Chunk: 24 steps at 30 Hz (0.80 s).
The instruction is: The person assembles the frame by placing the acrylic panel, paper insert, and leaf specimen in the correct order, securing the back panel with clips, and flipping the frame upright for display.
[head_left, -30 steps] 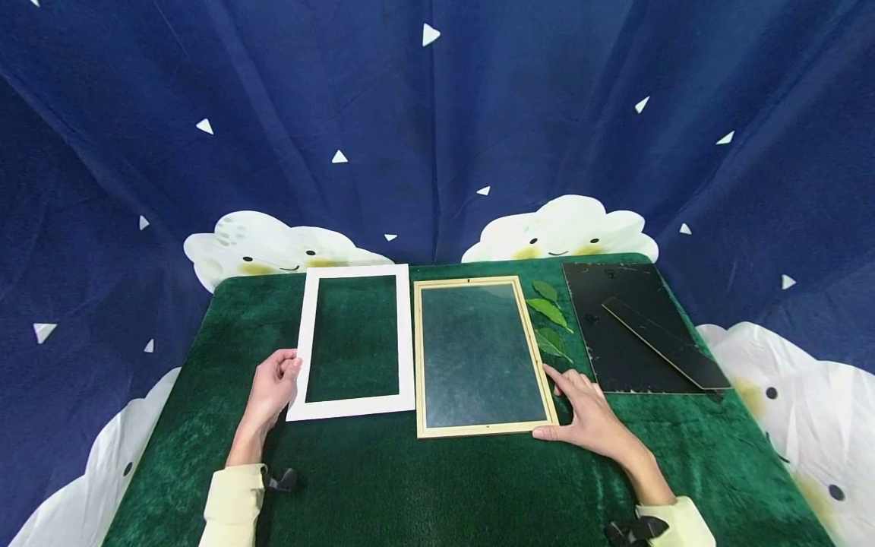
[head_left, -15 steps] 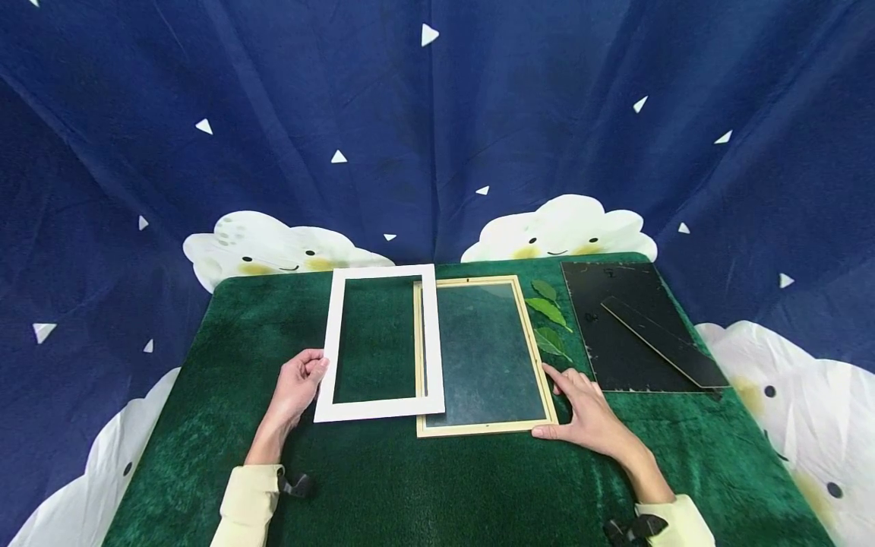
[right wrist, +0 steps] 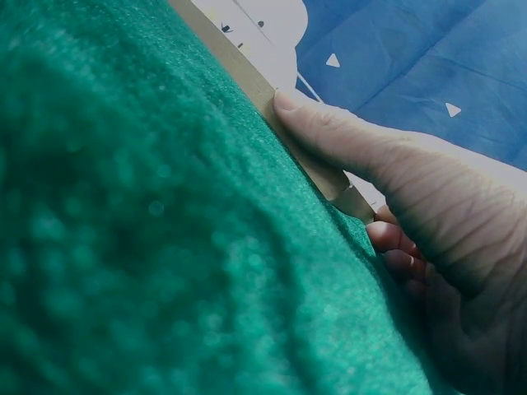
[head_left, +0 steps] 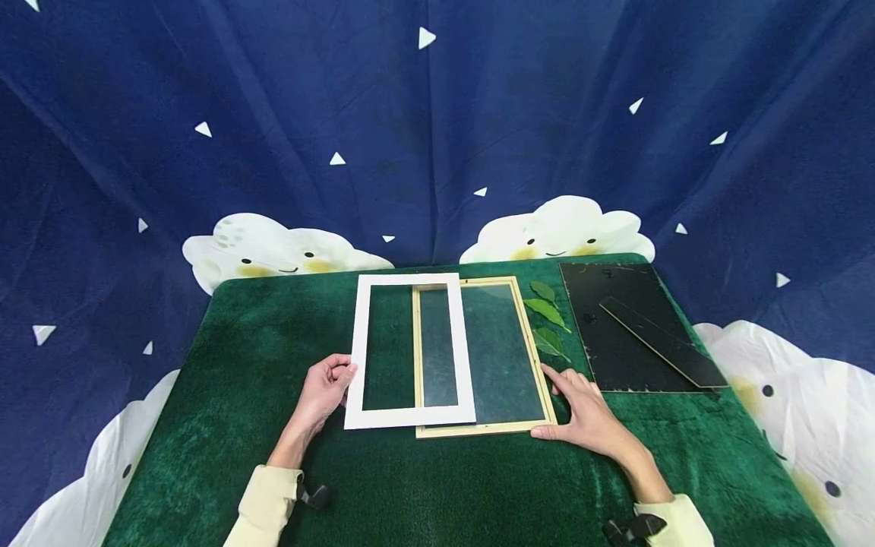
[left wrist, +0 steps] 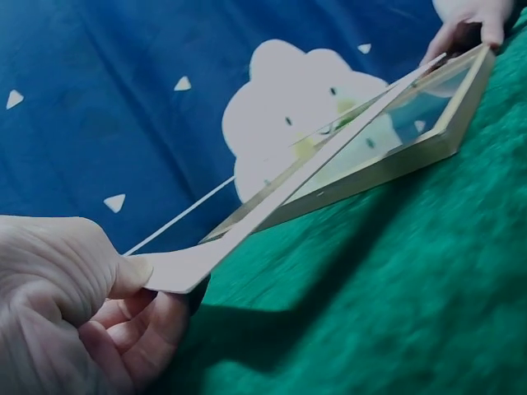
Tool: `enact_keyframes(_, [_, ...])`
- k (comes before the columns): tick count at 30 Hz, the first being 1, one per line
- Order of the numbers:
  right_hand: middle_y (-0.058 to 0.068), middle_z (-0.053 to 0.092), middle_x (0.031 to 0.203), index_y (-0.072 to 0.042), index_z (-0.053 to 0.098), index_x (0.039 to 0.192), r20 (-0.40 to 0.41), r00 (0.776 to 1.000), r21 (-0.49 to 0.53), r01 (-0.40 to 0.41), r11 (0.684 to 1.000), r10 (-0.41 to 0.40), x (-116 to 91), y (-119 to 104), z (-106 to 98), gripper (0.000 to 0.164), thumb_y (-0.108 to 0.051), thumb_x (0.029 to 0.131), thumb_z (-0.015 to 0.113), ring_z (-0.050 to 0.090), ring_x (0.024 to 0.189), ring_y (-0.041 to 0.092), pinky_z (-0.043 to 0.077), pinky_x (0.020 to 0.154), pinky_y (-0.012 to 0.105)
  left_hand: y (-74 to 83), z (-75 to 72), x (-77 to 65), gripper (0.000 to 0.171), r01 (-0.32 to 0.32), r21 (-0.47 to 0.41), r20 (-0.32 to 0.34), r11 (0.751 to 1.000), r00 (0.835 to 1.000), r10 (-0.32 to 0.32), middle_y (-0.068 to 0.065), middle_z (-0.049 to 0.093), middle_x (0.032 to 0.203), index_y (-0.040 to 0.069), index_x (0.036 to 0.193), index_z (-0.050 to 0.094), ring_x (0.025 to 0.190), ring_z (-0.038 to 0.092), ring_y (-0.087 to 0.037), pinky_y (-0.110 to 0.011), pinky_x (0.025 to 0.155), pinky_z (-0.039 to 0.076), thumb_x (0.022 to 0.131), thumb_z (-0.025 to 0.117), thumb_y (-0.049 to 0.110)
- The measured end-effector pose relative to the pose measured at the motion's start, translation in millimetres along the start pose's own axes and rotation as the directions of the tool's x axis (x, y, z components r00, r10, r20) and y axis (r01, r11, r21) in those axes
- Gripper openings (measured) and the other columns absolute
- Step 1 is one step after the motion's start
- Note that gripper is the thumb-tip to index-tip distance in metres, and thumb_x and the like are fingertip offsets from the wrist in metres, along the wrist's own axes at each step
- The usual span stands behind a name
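My left hand (head_left: pixel 324 391) pinches the left edge of a white picture mat (head_left: pixel 410 416), thumb on top and fingers beneath, as the left wrist view shows. The mat (left wrist: pixel 185 267) is raised and slanted, its right part over the left half of a light wooden picture frame (head_left: pixel 485 430). This frame lies flat with a clear pane (head_left: pixel 492 357) in it. At its near right corner my right hand (head_left: pixel 584 414) holds the frame, thumb against the front side and fingers along the right side. In the right wrist view the thumb (right wrist: pixel 329 136) presses the wooden edge (right wrist: pixel 239 70).
Several green leaves (head_left: pixel 544 311) lie right of the frame. Farther right is a black backing board (head_left: pixel 581 304) with a stand leg (head_left: pixel 656 342) angled across it. Green plush cloth (head_left: pixel 260 342) covers the table, and a blue curtain (head_left: pixel 307 91) with clouds hangs behind.
My left hand has carried the white mat rightward, from beside the wooden frame to over its left half. My right hand and the wooden frame have stayed put.
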State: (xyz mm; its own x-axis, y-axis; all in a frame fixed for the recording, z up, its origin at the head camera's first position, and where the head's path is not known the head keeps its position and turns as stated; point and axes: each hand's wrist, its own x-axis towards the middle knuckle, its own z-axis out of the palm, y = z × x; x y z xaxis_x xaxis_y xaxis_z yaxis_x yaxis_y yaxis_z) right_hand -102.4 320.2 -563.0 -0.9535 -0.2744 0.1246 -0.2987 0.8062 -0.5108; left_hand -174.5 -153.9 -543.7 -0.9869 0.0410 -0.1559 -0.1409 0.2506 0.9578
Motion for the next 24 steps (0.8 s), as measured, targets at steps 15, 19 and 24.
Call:
enact_keyframes(15, [-0.007,0.043,0.097,-0.013,0.041,0.161,-0.006,1.0,0.0,0.006,1.0,-0.006,0,-1,0,0.116,-0.068,0.07,0.088,0.035,0.086,0.012,0.024,0.075,0.036,11.4,32.6,-1.8,0.016,-0.015,-0.051,0.047,0.999,0.999,0.017,-0.008,0.072,0.077,-0.005,0.117,0.064,0.054,0.059,-0.016,-0.024,0.048,0.051,0.105,0.06,0.005])
enact_keyframes(19, [-0.007,0.043,0.098,-0.013,0.041,0.161,-0.007,1.0,-0.001,0.008,1.0,-0.008,0,-1,0,0.116,-0.067,0.07,0.088,0.035,0.087,0.011,0.024,0.075,0.036,15.8,39.7,-2.0,0.017,-0.012,-0.052,0.061,0.999,0.998,0.016,-0.01,0.072,0.078,-0.006,0.117,0.064,0.055,0.06,-0.016,-0.024,0.048,0.051,0.105,0.061,0.006])
enact_keyframes(24, [-0.007,0.044,0.098,-0.012,0.042,0.16,-0.006,1.0,-0.008,0.004,1.0,-0.004,0,-1,0,0.117,-0.068,0.069,0.089,0.035,0.088,0.012,0.024,0.076,0.036,21.1,49.5,-1.4,0.016,-0.018,-0.061,0.067,0.998,0.998,0.022,-0.01,0.071,0.076,-0.004,0.116,0.065,0.054,0.059,-0.017,-0.024,0.048,0.052,0.104,0.063,0.006])
